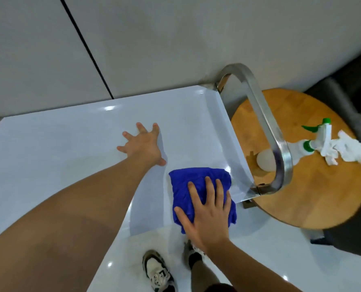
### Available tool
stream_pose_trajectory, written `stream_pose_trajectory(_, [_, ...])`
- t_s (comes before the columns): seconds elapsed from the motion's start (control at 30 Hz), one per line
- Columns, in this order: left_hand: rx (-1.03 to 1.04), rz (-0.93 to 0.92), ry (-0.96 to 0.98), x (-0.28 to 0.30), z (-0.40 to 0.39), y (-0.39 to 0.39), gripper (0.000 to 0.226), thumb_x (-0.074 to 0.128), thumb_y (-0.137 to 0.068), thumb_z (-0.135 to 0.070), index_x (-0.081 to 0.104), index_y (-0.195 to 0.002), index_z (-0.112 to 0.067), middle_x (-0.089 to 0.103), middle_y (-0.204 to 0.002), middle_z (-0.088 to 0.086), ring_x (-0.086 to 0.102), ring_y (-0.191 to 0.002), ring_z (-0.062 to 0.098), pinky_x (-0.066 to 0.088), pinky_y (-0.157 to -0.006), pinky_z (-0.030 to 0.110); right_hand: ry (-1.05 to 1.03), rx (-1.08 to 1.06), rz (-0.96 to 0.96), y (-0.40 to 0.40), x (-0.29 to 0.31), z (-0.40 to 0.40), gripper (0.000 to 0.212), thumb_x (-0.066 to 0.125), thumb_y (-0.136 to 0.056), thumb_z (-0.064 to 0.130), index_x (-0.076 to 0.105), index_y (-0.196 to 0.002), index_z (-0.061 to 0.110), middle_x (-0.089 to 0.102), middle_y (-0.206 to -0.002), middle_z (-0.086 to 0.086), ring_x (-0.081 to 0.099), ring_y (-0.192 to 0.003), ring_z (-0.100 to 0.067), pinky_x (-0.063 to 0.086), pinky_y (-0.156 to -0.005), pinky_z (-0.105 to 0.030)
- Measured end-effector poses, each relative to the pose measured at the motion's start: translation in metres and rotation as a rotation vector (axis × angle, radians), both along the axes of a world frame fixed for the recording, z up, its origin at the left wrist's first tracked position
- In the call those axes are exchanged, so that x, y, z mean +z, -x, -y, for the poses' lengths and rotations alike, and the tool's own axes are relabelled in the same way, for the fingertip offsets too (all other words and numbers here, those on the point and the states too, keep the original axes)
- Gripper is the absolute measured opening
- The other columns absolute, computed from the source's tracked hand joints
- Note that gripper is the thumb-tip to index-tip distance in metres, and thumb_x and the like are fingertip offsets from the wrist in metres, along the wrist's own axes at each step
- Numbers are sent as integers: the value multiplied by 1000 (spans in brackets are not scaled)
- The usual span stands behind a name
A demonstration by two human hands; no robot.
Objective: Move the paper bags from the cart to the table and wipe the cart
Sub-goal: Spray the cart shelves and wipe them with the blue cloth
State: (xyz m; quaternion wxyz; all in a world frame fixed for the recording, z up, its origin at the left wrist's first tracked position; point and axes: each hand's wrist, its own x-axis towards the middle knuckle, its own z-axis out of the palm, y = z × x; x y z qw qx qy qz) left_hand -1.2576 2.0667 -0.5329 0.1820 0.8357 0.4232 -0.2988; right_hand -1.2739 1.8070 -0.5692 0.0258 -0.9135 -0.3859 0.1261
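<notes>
The left hand (142,144) lies flat with fingers spread on the white cart (59,148); the right hand (207,209) presses, fingers straight, on the blue cloth (188,180).

Most of the cart top (55,157) lies bare to you, from its left edge across to the middle. Your left hand (142,145) is spread flat near the far edge; your right hand (209,209) presses the blue cloth (198,186) at the near right corner. The steel handle (266,123) loops over the right edge. Behind it the round wooden table (314,192) carries a spray bottle (314,135) and crumpled white cloth (348,150).
</notes>
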Motion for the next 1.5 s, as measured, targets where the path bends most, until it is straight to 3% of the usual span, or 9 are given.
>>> stream_pose_trajectory(0.13, [-20,42,7,-1,-5,8,134,88,-65,-57,-5,-159,-37,-9,-168,9,5,-148,54,28,-110,72,1,80,9,25,0,-6,76,41,-89,76,36,-154,35,25,-163,-17,17,-149,-47,22,-113,-70])
stream_pose_trajectory(0.23, [-121,157,-30,1,-17,32,125,75,-69,-73,0,-160,-34,0,-169,3,15,-149,45,38,-110,57,57,123,24,22,1,-27,80,34,-89,81,28,-156,38,20,-164,-19,14,-149,-49,21,-112,-72])
stream_pose_trajectory(0.33, [-80,308,17,10,-36,67,111,73,-81,-62,3,-161,-33,5,-169,0,10,-154,30,28,-118,47,90,132,1,17,1,-57,85,27,-87,85,22,-157,38,17,-164,-19,11,-149,-50,17,-113,-72])
stream_pose_trajectory(0.47, [-50,113,-31,18,-74,115,120,82,-78,-51,-5,-160,-37,-9,-169,4,-9,-153,41,21,-120,61,109,169,-8,1,-1,-104,88,17,-86,88,11,-158,39,9,-166,-19,2,-150,-48,10,-115,-72])
stream_pose_trajectory(0.6, [14,-77,7,5,-97,151,128,85,-74,-50,-14,-156,-44,-22,-166,4,-13,-149,50,20,-115,71,95,204,-18,-25,-5,-167,87,14,-84,88,-1,-157,42,-5,-167,-14,-7,-150,-46,5,-117,-69])
stream_pose_trajectory(0.83, [27,-143,72,-5,-108,143,131,86,-76,-37,-18,-155,-41,-26,-164,7,-15,-146,56,18,-111,77,24,168,30,-66,-14,-281,85,20,-87,84,5,-157,38,2,-165,-15,-2,-150,-44,7,-117,-68])
stream_pose_trajectory(0.93, [36,-162,101,-4,-110,140,130,85,-78,-33,-20,-155,-41,-28,-163,8,-18,-145,57,15,-111,77,-13,130,71,-75,-16,-316,83,27,-88,81,20,-154,32,16,-161,-21,9,-148,-47,16,-114,-71])
stream_pose_trajectory(1.23, [44,-170,86,-5,-106,138,131,87,-76,-30,-17,-155,-42,-25,-164,7,-16,-146,56,14,-112,77,-93,143,128,-75,-18,-314,75,36,-90,75,35,-146,25,32,-152,-26,24,-142,-52,23,-109,-73])
stream_pose_trajectory(1.5, [59,-149,1,-1,-99,137,132,89,-75,-33,-14,-156,-43,-21,-166,5,-11,-149,51,17,-114,72,-35,216,42,-18,-17,-255,77,18,-96,74,9,-158,29,10,-165,-20,5,-149,-48,10,-116,-69])
